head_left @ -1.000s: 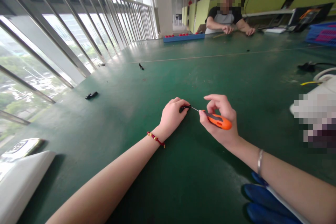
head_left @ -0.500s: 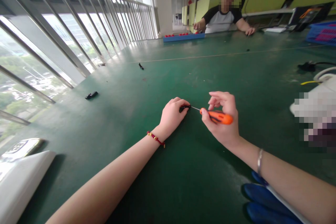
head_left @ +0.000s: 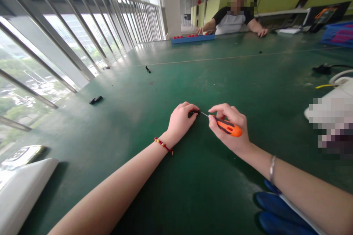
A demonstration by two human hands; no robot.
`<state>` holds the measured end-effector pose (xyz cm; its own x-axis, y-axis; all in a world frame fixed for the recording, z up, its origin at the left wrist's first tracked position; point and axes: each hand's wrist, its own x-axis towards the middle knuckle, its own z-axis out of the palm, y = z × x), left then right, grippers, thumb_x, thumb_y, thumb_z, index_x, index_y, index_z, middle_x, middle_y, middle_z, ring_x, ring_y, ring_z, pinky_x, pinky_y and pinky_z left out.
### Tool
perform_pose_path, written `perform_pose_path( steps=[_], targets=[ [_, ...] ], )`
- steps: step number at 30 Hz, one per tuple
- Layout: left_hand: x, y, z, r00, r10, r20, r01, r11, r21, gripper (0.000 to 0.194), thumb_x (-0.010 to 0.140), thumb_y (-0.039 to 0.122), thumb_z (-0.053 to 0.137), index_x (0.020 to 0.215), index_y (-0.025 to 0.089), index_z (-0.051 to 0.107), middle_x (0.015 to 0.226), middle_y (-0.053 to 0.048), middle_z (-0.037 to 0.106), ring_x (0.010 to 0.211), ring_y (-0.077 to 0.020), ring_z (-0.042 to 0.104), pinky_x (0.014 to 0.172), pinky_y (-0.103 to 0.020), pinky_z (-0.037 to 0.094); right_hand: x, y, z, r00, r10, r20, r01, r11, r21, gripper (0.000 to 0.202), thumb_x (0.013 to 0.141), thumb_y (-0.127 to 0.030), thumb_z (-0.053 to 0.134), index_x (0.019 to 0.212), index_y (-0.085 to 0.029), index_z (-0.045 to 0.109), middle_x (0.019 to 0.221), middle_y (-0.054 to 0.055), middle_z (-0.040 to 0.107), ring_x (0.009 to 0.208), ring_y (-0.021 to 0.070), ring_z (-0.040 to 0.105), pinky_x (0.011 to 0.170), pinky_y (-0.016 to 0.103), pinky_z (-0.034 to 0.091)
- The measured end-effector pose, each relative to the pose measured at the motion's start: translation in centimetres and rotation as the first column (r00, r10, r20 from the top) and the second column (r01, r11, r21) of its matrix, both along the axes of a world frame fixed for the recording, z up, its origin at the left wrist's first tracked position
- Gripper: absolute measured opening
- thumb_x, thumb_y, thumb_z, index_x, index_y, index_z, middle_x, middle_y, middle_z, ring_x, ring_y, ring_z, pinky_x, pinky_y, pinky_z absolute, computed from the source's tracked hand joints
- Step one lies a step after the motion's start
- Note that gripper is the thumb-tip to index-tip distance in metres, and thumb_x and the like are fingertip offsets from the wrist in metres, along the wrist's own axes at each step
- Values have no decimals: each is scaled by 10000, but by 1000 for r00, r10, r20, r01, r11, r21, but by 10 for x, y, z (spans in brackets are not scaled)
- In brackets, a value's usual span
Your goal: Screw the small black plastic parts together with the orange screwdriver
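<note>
Black part (head_left: 191, 113) pinched at front of left grip (head_left: 179, 119), orange screwdriver (head_left: 234, 130) clamped inside right grip (head_left: 234, 118)

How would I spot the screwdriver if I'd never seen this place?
Find the big green table, then the right arm wearing a silver bracelet. Its grip holds the screwdriver, whose orange-and-dark handle sets it apart from the small black part at its tip.

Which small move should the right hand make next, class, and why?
Probably a small, gentle twist of the orange-and-black screwdriver by the right hand: its thin shaft appears to reach the small black part, which the left hand pinches. The exact contact is too small to make out, so light pressure seems wise.
</note>
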<state>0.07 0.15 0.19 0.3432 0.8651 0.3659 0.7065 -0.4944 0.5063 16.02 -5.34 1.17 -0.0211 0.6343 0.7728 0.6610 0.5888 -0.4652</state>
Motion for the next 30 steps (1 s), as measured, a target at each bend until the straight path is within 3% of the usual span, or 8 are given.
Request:
perform_pose_path(
  steps=[5,9,12,15,18,20,24,30],
  targets=[
    [0,0,1,1000,0,-2,0,1000,0,160,803,149,568,902,204,682,927,-26,665,884,-172,612,812,-299,508,1,4,-6,987,58,-149,-61,998,-12,300,758,-204,592,1046,-240,513,736,-22,490,643,147,518,654,315,472],
    [0,-1,1,1000,-4,-5,4,1000,6,165,808,150,560,909,204,680,934,-26,666,888,-174,612,804,-297,505,2,5,-4,989,54,-137,-58,998,-29,384,724,-221,609,1083,-231,474,786,-18,477,640,138,496,650,319,466],
    [-1,-1,0,1000,-6,-3,6,1000,10,165,807,149,559,906,204,679,932,-25,666,891,-175,611,805,-297,503,2,3,0,996,9,-87,-14,998,-59,368,719,-255,602,1066,-228,480,682,-51,436,573,129,461,627,310,433],
    [-1,-1,0,1000,-6,-7,6,1000,14,163,811,154,557,908,205,678,930,-26,664,893,-176,610,804,-297,502,1,1,1,1000,-4,-24,2,997,-82,205,758,-298,576,944,-225,531,530,-82,407,485,119,424,624,306,400],
    [0,-1,0,1000,-8,-12,8,1000,17,161,813,155,556,908,202,676,930,-28,663,892,-178,610,805,-299,501,0,-1,2,1000,-18,6,18,996,-89,62,798,-287,547,801,-226,553,450,-74,455,467,123,439,625,298,388],
    [0,-1,1,1000,-7,-14,7,1000,15,160,813,155,556,907,203,676,929,-27,663,894,-178,610,808,-299,501,0,-1,1,1000,3,-15,-4,995,-97,35,803,-256,542,810,-227,560,449,-72,487,456,119,444,586,278,385],
    [0,-1,1,1000,-2,-12,2,1000,6,160,813,156,556,906,207,676,929,-26,663,896,-179,610,803,-297,501,0,-1,1,998,60,-36,-63,994,-94,86,797,-223,555,884,-224,559,455,-85,461,427,107,432,525,254,383],
    [0,-1,1,1000,1,-10,-1,1000,5,160,807,154,561,908,205,675,925,-26,661,892,-178,607,804,-300,500,-1,3,-3,983,76,-165,-84,996,-39,218,784,-203,583,994,-228,532,602,-65,475,494,115,473,585,281,461]
  ],
)
